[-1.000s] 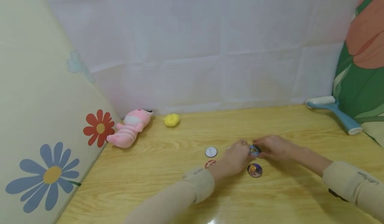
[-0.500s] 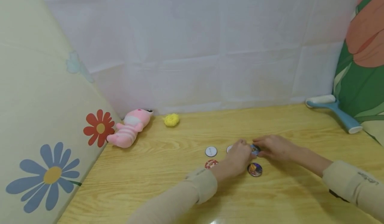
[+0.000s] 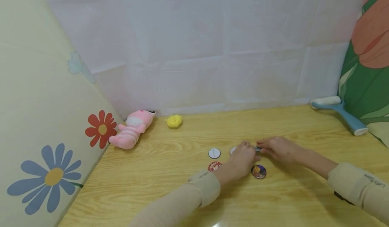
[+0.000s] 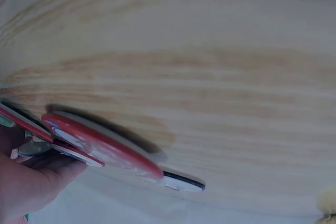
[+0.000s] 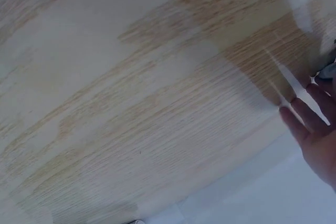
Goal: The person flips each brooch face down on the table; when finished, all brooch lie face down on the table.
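Observation:
My left hand point(image 3: 243, 156) and right hand point(image 3: 278, 149) meet over the wooden table point(image 3: 170, 193), both pinching a small round badge point(image 3: 257, 148) that shows almost edge-on between the fingertips. A dark picture badge point(image 3: 259, 171) lies just below the hands. A red badge point(image 3: 214, 166) and a white badge point(image 3: 214, 153) lie to the left, and another white one point(image 3: 233, 150) peeks out beside my left hand. In the left wrist view the red badge point(image 4: 100, 145) is close and blurred beside my left hand point(image 4: 26, 184). The right wrist view shows only my fingers point(image 5: 310, 124) and bare wood.
A pink plush toy point(image 3: 132, 130) and a yellow fuzzy ball point(image 3: 174, 121) lie at the back left by the white sheet wall. A blue lint roller point(image 3: 340, 110) lies at the back right beside a green and orange cushion point(image 3: 367, 68). A flowered panel point(image 3: 45, 119) borders the left side.
The badge between my fingers has turned from showing its blue face to nearly edge-on. Both hands have stayed in the same spot.

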`<state>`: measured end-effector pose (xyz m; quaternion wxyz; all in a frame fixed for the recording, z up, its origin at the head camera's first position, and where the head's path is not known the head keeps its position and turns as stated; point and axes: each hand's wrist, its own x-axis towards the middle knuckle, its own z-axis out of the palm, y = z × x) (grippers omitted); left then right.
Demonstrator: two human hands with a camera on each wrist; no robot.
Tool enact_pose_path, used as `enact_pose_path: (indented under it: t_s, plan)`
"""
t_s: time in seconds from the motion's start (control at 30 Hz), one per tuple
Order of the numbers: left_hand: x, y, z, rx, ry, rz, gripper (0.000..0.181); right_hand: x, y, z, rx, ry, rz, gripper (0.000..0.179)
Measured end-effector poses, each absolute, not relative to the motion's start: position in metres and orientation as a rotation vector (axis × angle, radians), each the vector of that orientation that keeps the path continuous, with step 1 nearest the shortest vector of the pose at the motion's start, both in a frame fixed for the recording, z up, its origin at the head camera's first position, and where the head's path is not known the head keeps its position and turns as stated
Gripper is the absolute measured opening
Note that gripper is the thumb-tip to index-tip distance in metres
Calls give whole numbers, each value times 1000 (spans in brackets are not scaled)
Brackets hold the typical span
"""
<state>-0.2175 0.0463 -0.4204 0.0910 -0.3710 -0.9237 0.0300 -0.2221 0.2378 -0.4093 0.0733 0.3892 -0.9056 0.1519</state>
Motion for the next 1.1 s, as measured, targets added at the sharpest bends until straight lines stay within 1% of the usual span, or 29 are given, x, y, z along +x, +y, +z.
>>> enact_pose_path:
  t_s: [0.2,0.4,0.67,0.9,1.1]
  plan:
    - [-216,47,-421,-1044,-2789,44,39,-221,236,-411,1124,-2668,430,17]
    - [-217,48,-421,-1012,-2805,-22,40,-218,235,-417,1032,-2568,404,5]
    - [-217,48,-421,-1022,-2753,54,41,-216,231,-421,991,-2462,391,5]
    - [-215,49,-420,-1049,-2752,160,43,-217,232,-424,1025,-2441,363,11]
    - [-216,49,-421,-1069,-2738,262,47,-220,235,-427,1053,-2425,342,12]
